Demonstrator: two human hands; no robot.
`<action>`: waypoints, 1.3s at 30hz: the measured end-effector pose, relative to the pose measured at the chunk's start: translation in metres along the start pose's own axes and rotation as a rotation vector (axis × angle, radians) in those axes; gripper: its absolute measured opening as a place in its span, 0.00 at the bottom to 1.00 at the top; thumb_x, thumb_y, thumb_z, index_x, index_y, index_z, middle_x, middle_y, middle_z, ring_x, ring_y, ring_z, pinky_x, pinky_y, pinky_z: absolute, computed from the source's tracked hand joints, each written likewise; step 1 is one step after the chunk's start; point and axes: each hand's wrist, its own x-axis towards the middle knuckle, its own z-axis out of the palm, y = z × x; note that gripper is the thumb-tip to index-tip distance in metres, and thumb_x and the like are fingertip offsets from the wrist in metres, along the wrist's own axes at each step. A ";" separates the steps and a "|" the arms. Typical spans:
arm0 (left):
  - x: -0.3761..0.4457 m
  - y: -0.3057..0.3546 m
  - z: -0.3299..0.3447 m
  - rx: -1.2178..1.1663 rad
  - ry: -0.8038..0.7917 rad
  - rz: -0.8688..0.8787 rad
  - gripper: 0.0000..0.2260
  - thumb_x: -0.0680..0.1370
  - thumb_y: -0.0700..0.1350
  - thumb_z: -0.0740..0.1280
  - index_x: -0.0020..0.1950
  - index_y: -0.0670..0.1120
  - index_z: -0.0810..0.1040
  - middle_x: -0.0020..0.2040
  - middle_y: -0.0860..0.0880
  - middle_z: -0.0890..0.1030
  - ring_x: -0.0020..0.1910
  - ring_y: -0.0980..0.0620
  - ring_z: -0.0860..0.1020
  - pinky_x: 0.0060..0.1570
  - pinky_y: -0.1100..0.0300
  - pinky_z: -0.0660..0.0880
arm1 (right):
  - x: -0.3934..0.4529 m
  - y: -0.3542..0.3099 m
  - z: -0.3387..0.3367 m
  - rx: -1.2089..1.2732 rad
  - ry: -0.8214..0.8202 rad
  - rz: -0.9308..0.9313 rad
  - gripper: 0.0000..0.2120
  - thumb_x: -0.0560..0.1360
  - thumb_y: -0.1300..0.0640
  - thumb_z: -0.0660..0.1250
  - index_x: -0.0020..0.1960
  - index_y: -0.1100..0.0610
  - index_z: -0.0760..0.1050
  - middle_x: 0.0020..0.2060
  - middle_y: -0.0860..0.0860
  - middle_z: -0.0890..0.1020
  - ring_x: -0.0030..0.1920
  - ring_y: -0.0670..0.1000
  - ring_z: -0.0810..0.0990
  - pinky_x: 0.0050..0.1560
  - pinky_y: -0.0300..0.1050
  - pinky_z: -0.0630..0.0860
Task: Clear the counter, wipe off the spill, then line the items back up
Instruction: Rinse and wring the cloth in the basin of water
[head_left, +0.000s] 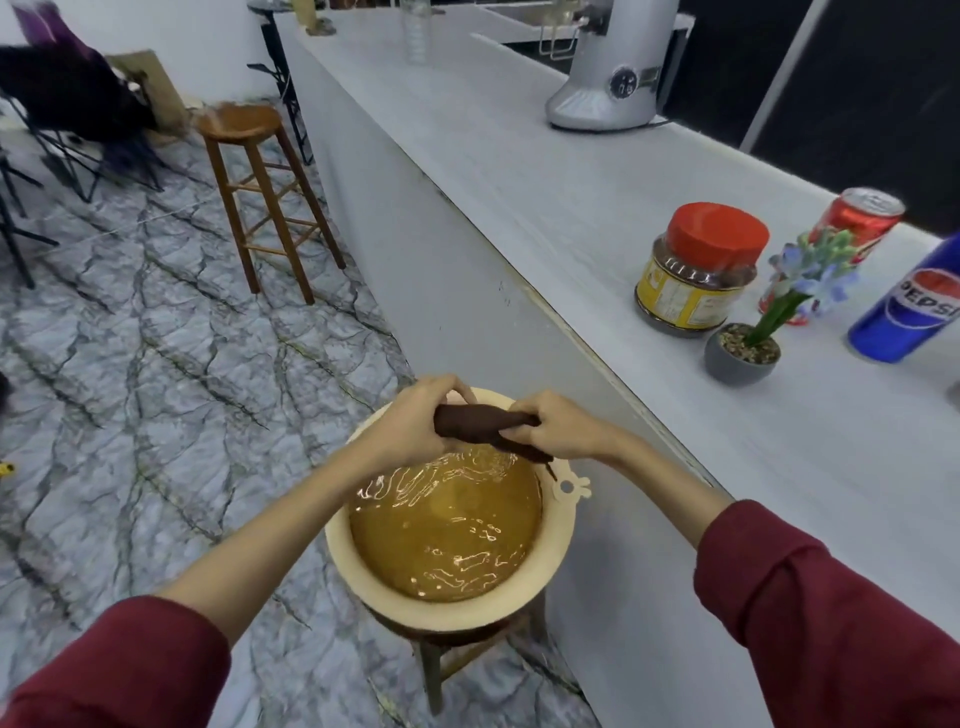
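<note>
Lettering reading "PEPSI" marks the blue can (910, 306) at the right end of the pale counter (519, 171), beside a red can (852, 228), potted plant (748, 343) and red-lidded jar (698, 270). Left hand (415, 426) and right hand (558, 426) each clench the twisted brown cloth (483, 427) above a water-filled basin (457, 613) over marbled floor (130, 338).

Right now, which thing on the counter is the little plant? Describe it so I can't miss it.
Follow the long white counter to the cluster near its right end. The plant stands nearest the counter's front edge, beside the red-lidded jar. It alone has a grey pot, a green stem and pale blue flowers.
</note>
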 end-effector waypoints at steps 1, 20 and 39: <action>0.000 0.003 -0.001 -0.036 -0.082 -0.015 0.19 0.66 0.48 0.76 0.54 0.50 0.75 0.39 0.60 0.70 0.40 0.59 0.71 0.36 0.68 0.65 | -0.005 0.000 -0.002 0.033 0.023 0.003 0.06 0.76 0.60 0.64 0.53 0.57 0.75 0.43 0.54 0.77 0.39 0.48 0.75 0.37 0.34 0.69; 0.031 0.037 -0.023 -0.128 -0.238 0.225 0.12 0.64 0.39 0.77 0.38 0.49 0.75 0.41 0.48 0.82 0.45 0.49 0.80 0.46 0.54 0.76 | -0.087 -0.016 -0.006 0.439 0.295 0.341 0.10 0.74 0.54 0.67 0.54 0.56 0.74 0.45 0.51 0.78 0.43 0.45 0.76 0.42 0.35 0.73; 0.051 0.302 0.166 0.141 -0.534 1.039 0.16 0.71 0.35 0.65 0.54 0.51 0.79 0.56 0.51 0.79 0.58 0.52 0.73 0.61 0.56 0.70 | -0.358 0.076 -0.016 -0.035 0.922 0.842 0.14 0.61 0.57 0.73 0.37 0.46 0.67 0.39 0.46 0.77 0.44 0.52 0.74 0.47 0.47 0.71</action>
